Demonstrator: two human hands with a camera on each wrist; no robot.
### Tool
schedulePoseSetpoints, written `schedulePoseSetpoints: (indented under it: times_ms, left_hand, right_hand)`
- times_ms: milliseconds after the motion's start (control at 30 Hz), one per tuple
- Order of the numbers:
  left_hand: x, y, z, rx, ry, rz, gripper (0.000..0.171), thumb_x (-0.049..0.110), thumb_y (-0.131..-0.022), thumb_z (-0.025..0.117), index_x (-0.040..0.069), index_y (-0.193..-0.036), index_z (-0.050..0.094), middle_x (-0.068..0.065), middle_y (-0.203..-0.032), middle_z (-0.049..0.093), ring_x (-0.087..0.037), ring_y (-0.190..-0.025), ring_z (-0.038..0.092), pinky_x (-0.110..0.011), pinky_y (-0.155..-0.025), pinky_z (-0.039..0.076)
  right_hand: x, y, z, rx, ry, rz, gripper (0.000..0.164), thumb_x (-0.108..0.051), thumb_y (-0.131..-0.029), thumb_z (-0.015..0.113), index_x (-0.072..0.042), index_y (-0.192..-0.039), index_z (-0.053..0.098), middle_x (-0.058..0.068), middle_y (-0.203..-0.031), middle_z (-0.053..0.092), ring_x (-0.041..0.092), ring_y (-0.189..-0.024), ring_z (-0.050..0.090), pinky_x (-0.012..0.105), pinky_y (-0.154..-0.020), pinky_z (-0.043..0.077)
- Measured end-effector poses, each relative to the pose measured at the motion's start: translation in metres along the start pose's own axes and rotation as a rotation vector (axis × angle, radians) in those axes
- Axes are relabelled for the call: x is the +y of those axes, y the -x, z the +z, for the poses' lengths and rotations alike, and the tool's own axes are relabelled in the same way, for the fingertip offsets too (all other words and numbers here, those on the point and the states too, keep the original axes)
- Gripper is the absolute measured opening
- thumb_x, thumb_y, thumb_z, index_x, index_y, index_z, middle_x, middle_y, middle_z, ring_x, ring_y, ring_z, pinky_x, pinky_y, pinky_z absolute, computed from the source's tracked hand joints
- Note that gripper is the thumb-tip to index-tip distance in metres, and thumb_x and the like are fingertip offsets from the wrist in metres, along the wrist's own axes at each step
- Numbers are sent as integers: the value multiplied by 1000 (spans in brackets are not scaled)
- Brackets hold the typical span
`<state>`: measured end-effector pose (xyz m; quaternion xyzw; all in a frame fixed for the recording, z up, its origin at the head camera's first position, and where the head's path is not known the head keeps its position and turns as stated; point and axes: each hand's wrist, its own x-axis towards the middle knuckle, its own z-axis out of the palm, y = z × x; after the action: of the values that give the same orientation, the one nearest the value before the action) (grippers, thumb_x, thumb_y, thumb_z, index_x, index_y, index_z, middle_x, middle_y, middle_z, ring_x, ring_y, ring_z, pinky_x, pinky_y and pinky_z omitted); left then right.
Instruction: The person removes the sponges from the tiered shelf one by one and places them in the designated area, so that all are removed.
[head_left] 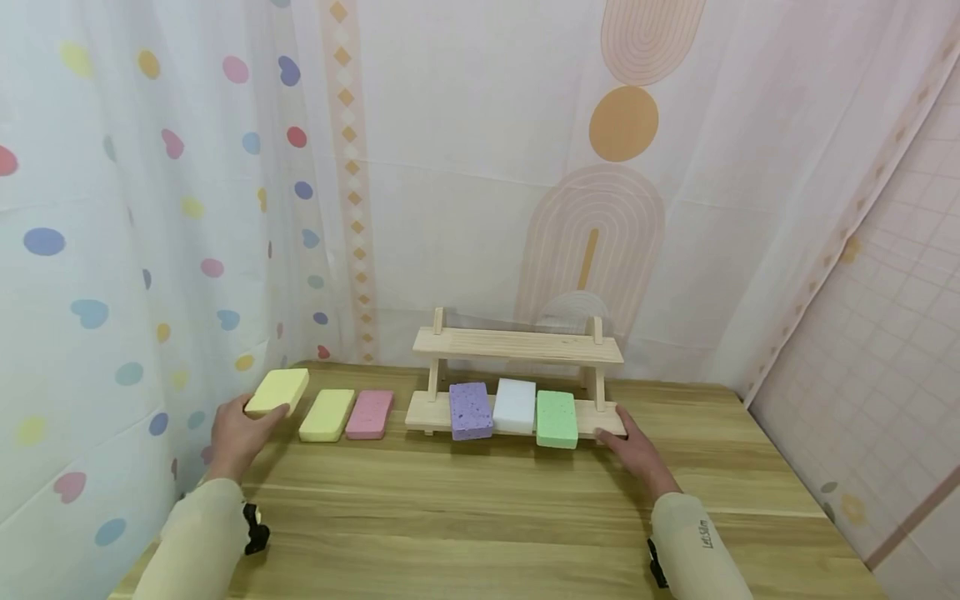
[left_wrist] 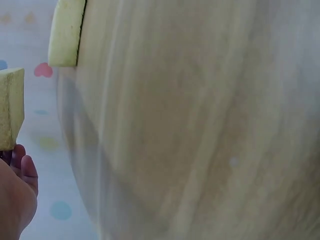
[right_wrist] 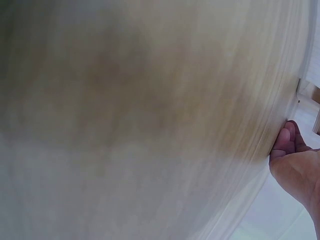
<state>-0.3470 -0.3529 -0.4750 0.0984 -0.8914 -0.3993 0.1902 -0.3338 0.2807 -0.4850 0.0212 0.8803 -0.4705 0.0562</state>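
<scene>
My left hand (head_left: 236,435) holds a pale yellow sponge (head_left: 279,390) by its near side, thumb at the right corner, at the table's left end. In the left wrist view that sponge (left_wrist: 12,107) shows above the fingers. Just right of it lie a second yellow sponge (head_left: 327,416) and a pink sponge (head_left: 370,415), flat on the table. At the lower right end of a two-tier wooden rack (head_left: 517,343), my right hand (head_left: 637,454) grips the bottom board, thumb on its front edge. Purple (head_left: 471,411), white (head_left: 515,406) and green (head_left: 557,419) sponges lean on that board in a row.
The wood-grain table (head_left: 465,517) backs onto a patterned curtain (head_left: 465,167). A dotted curtain (head_left: 112,350) hangs close along the left side, beside my left hand. At the right stands a pale grid-patterned wall covering (head_left: 877,333).
</scene>
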Motion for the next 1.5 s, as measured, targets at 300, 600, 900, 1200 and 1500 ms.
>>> schedulePoseSetpoints:
  times_ms: [300, 600, 900, 1200, 1500]
  left_hand:
    - [-7, 1, -1, -82, -42, -37, 89, 49, -92, 64, -19, -141, 34, -43, -138, 35, -56, -128, 33, -66, -99, 30]
    - [-11, 3, 2, -105, -57, 8, 73, 45, -93, 64, -18, -127, 50, -40, -123, 50, -51, -111, 47, -60, -93, 39]
    - [-12, 4, 1, -156, -88, -16, 81, 46, -94, 62, -22, -133, 41, -44, -129, 43, -56, -117, 43, -62, -97, 36]
    - [-7, 7, 3, -159, -98, -60, 84, 44, -94, 63, -21, -138, 34, -45, -132, 39, -58, -120, 39, -64, -100, 34]
    - [-2, 6, 3, -168, -85, -94, 97, 52, -95, 58, -20, -146, 18, -46, -137, 29, -60, -126, 28, -68, -101, 28]
  right_hand:
    - [0, -1, 0, -3, -7, 3, 92, -55, -98, 53, -12, -160, 1, 26, -162, 5, 49, -145, 7, 65, -112, 13]
    - [-1, -1, 1, -2, 13, -12, 91, -55, -99, 51, -11, -160, 1, 27, -161, 6, 50, -145, 8, 65, -112, 14]
    - [-5, 0, 0, 0, 30, -16, 90, -53, -99, 51, -9, -160, 2, 29, -160, 7, 51, -144, 9, 65, -112, 15]
    - [-4, -1, 1, 6, 29, -9, 88, -52, -100, 51, -10, -160, 2, 28, -160, 7, 50, -144, 10, 65, -112, 15]
    - [-3, -1, 1, 1, 8, -5, 88, -52, -100, 51, -11, -160, 1, 28, -161, 6, 51, -144, 9, 65, -112, 14]
